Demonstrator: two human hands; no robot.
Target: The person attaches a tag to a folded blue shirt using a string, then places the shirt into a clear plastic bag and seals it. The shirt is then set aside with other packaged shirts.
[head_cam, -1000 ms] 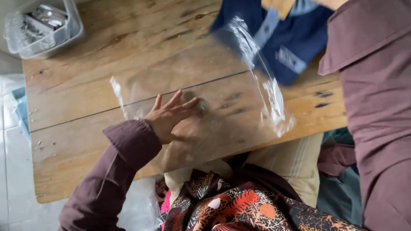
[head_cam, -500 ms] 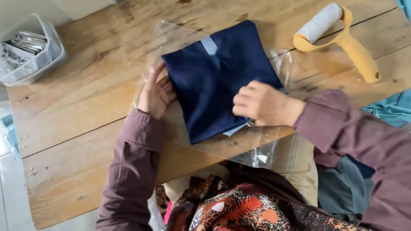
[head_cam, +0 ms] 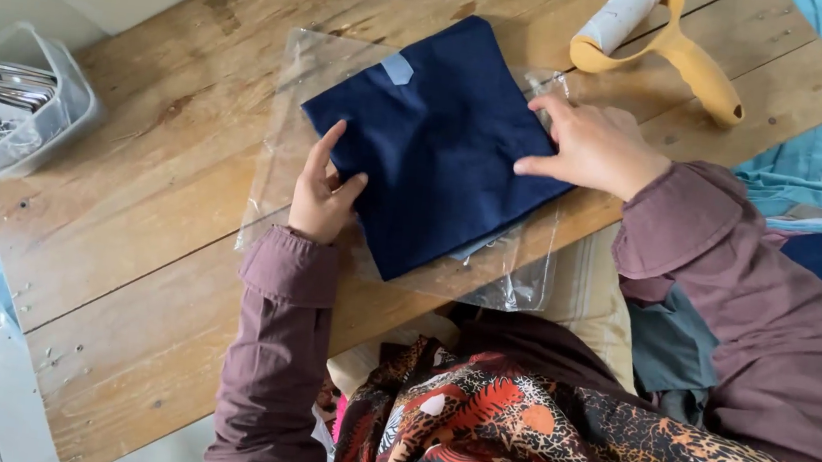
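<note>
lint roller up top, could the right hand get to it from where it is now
Probably yes. The right hand rests on the edge of the folded navy garment, and the yellow-handled lint roller lies just beyond it on the wooden table, nothing in between.

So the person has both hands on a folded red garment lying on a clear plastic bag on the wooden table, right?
Not quite: the head view shows the folded garment is dark blue, not red. The rest holds: the left hand and the right hand both rest on it, and it lies on a clear plastic bag on the wooden table.
</note>
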